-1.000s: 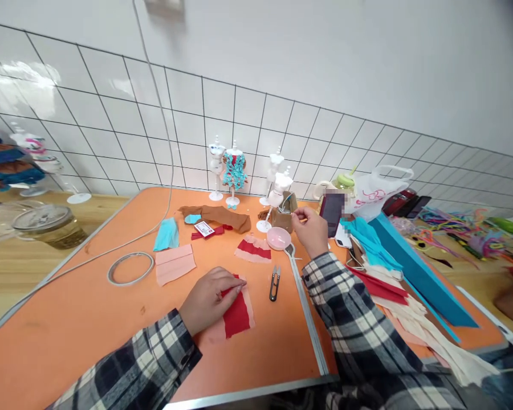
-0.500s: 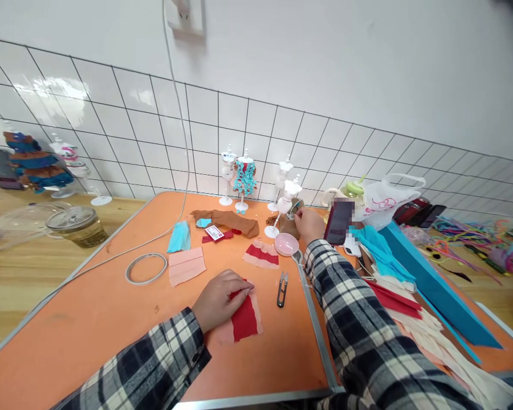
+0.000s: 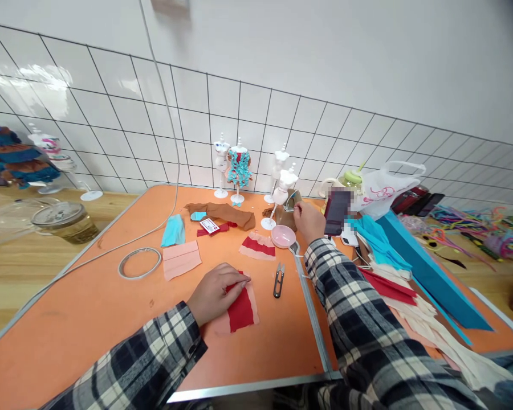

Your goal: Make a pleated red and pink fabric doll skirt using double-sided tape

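Note:
My left hand (image 3: 218, 291) rests on the orange table (image 3: 106, 336), its thumb and fingers closed on the top edge of a red and pink cloth piece (image 3: 243, 310). Farther off, my right hand (image 3: 310, 221) is closed beside a brown item (image 3: 287, 219) behind the pink bowl (image 3: 283, 236); what its fingers hold is too small to make out. Small black snips (image 3: 279, 281) lie right of the cloth. Another red and pink strip (image 3: 259, 246) lies left of the bowl.
Small white dress forms (image 3: 282, 188) stand near the tiled wall. A metal ring (image 3: 139, 263), pink cloth (image 3: 182, 260) and brown fabric (image 3: 226, 214) lie left. A phone (image 3: 337, 212), plastic bag (image 3: 385, 191) and blue strips (image 3: 436, 273) are at the right. A cable crosses the left side.
The camera view has shifted slightly, so the table items appear a little higher and farther left. Both hands keep nearly the same poses and places over the table.

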Available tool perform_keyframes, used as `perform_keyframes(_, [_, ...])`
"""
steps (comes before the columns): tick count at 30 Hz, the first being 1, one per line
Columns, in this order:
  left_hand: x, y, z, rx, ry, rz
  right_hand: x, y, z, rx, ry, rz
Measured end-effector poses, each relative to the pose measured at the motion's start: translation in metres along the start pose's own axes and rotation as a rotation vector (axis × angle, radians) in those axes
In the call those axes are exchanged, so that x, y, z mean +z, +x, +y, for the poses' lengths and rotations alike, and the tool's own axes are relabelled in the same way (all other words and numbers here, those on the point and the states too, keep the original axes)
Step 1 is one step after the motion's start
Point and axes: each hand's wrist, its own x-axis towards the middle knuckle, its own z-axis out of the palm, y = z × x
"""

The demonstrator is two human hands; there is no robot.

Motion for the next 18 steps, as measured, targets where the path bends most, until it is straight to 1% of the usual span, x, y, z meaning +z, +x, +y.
perform_keyframes(4, [0.001,0.001,-0.002,-0.012,-0.003,0.011,-0.003,0.015,-0.004,0.010,-0.066,-0.040])
perform_keyframes(9, [0.000,0.000,-0.003,-0.009,-0.002,0.014,-0.002,0.025,-0.003,-0.082,-0.118,-0.100])
perform_keyframes(12, [0.000,0.000,-0.002,-0.003,-0.004,0.006,-0.001,0.026,0.001,-0.105,-0.119,-0.110])
perform_keyframes(14, [0.001,0.000,-0.002,0.008,-0.004,0.002,-0.001,0.025,0.004,-0.092,-0.111,-0.095])
perform_keyframes(18, [0.000,0.001,-0.001,0.016,-0.004,-0.004,-0.001,0.023,0.010,-0.015,-0.051,-0.049])
